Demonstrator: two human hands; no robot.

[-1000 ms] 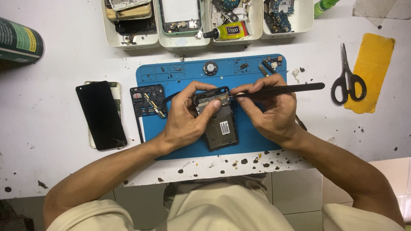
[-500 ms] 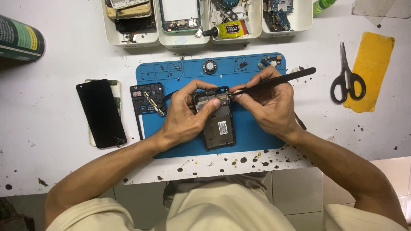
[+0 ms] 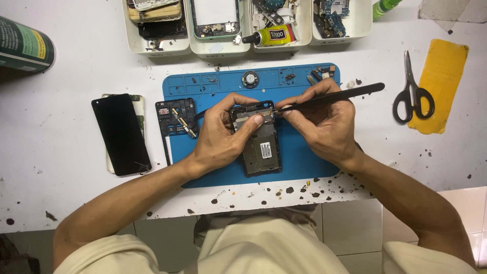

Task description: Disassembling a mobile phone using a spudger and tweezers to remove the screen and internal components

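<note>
At frame centre, the left hand (image 3: 223,134) grips an opened phone (image 3: 259,144) on the blue mat (image 3: 304,157); the right hand (image 3: 324,122) pinches black tweezers (image 3: 335,96) closed at the phone's top edge.

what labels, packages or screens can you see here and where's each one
Glue tube: top middle tray, yellow with black cap.
Can: far left edge, on its side, green and dark printed wrap.
Detached screen: left of the blue mat, black rectangle.
Sticker: small, white, on the opened phone.
</note>
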